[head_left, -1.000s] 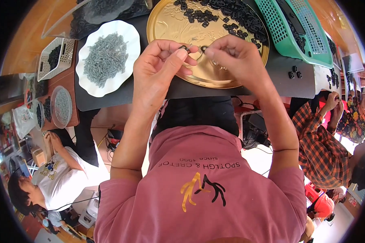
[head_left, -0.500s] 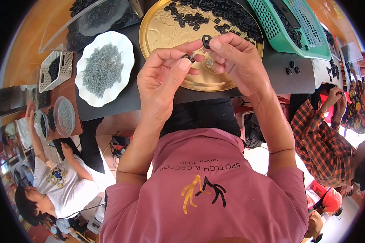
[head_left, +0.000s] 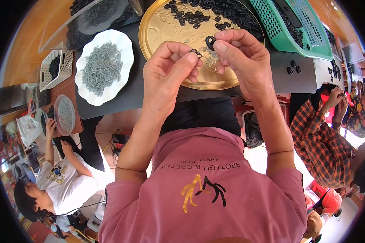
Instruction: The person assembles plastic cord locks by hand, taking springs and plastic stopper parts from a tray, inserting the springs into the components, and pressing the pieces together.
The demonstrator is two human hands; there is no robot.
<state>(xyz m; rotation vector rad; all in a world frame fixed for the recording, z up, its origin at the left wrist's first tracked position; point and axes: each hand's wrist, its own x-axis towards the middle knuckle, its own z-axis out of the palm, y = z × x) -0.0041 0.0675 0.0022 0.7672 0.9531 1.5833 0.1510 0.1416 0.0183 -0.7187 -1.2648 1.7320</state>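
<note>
Between thumb and forefinger, my left hand (head_left: 170, 71) pinches a small black plastic piece (head_left: 197, 53), partly hidden by the thumb. A black oval plastic piece with a hole (head_left: 210, 42) is gripped at the fingertips of my right hand (head_left: 245, 58). The two pieces are close but apart, held above a round gold tray (head_left: 154, 28). Many loose black plastic pieces (head_left: 231, 14) lie on the tray's far side. To the left, a white scalloped plate (head_left: 127, 52) bears a heap of small grey screws (head_left: 101, 69).
A green perforated basket (head_left: 318, 54) with black pieces stands at the right, several black pieces (head_left: 294, 68) beside it. A clear bin (head_left: 54, 38) and a white basket (head_left: 63, 77) are at the left. Co-workers sit on both sides, one in a white shirt (head_left: 69, 182), one in checks (head_left: 316, 137).
Both hands have shifted slightly, and the screw seen at my left fingertips no longer shows. The co-worker at the left has lowered an arm toward the tubs.
</note>
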